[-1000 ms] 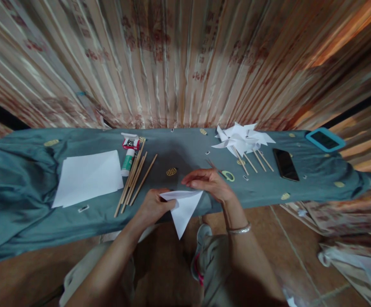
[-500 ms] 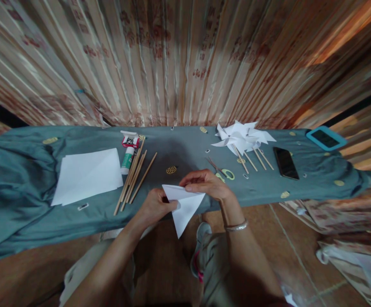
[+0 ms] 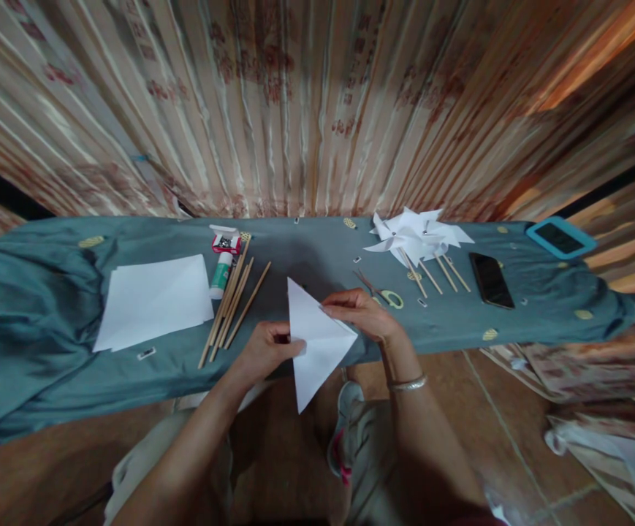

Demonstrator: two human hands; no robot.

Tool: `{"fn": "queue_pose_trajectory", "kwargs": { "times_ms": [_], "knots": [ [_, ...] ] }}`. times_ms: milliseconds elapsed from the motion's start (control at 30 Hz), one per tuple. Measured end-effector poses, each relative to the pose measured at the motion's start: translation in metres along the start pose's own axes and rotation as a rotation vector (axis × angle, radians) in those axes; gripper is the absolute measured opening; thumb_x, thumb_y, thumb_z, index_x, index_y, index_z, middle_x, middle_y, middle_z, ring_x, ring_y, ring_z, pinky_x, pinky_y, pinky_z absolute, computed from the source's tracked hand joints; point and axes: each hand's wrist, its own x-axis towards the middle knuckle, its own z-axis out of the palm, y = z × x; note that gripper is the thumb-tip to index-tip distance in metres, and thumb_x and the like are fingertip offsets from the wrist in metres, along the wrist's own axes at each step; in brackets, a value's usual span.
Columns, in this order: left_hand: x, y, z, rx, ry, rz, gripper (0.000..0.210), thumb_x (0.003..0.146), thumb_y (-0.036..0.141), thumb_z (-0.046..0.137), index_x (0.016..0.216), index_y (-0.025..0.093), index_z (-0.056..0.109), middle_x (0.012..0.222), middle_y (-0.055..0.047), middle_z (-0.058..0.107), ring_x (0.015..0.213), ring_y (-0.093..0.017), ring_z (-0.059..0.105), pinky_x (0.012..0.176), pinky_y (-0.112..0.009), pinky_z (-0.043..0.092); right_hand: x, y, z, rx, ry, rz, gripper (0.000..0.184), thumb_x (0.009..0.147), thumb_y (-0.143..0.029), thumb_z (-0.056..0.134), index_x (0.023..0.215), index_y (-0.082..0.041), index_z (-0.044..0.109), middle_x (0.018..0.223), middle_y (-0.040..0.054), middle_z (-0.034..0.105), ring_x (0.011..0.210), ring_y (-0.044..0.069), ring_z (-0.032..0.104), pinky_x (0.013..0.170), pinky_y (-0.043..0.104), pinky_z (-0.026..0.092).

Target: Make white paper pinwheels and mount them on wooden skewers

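A folded sheet of white paper [image 3: 320, 343], triangular in outline with a crease across its middle, is held up between my hands over the table's front edge. My left hand [image 3: 267, 351] pinches its left side, thumb on top and fingers behind. At the upper right edge my right hand [image 3: 361, 313] grips it between thumb and fingers; a bracelet circles that wrist. Just beyond the right hand lie scissors [image 3: 386, 294] with yellow-green handles, partly covered by the hand.
Left on the table [image 3: 317, 248] are white sheets [image 3: 156, 301], wooden sticks [image 3: 232, 307], a glue stick [image 3: 221, 275] and a small red box [image 3: 226, 239]. To the right lie paper pinwheels [image 3: 419, 232] on sticks, a phone [image 3: 491, 280] and a blue-framed device [image 3: 561, 237].
The paper has opened out: its upper flap now points upward, making a taller triangle. My right hand has shifted slightly right along the edge, while the left keeps its pinch.
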Motion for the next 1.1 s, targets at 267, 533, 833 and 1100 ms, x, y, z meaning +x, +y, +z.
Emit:
{"fn": "queue_pose_trajectory", "kwargs": {
  "times_ms": [267, 533, 833, 1100],
  "knots": [
    [0.008, -0.003, -0.004, -0.221, 0.084, 0.011, 0.026, 0.053, 0.037, 0.082, 0.066, 0.016, 0.076, 0.064, -0.007, 0.072, 0.059, -0.02, 0.064, 0.066, -0.031, 0.052, -0.007, 0.002, -0.001, -0.056, -0.087, 0.029, 0.025, 0.056, -0.033, 0.084, 0.075, -0.018, 0.077, 0.063, -0.0046, 0.07, 0.054, 0.01, 0.057, 0.055, 0.021, 0.048],
    [0.017, -0.013, -0.001, 0.233, 0.502, 0.437, 0.041, 0.062, 0.03, 0.08, 0.102, 0.021, 0.073, 0.103, -0.008, 0.07, 0.094, -0.022, 0.064, 0.085, -0.031, 0.05, 0.006, 0.015, 0.014, -0.07, 0.217, -0.124, 0.026, 0.06, -0.042, 0.08, 0.059, -0.017, 0.071, 0.049, -0.0044, 0.06, 0.046, 0.009, 0.05, 0.048, 0.022, 0.043],
    [0.011, -0.011, 0.016, 0.393, 0.335, 0.444, 0.054, 0.071, 0.045, 0.071, 0.115, 0.014, 0.064, 0.123, -0.013, 0.067, 0.114, -0.03, 0.061, 0.101, -0.041, 0.045, 0.008, 0.026, 0.03, -0.349, 0.305, -0.196, 0.029, 0.075, -0.044, 0.066, 0.07, -0.015, 0.071, 0.056, -0.0013, 0.063, 0.052, 0.012, 0.055, 0.051, 0.022, 0.041],
    [0.024, 0.004, 0.006, -0.413, 0.635, 0.15, 0.022, 0.081, 0.035, 0.068, 0.094, 0.018, 0.065, 0.083, -0.005, 0.075, 0.094, -0.023, 0.071, 0.084, -0.031, 0.056, 0.003, 0.019, 0.014, -0.119, 0.371, -0.122, 0.041, 0.061, -0.056, 0.078, 0.058, -0.016, 0.067, 0.051, -0.0028, 0.057, 0.049, 0.01, 0.048, 0.045, 0.023, 0.043]
  ]
}}
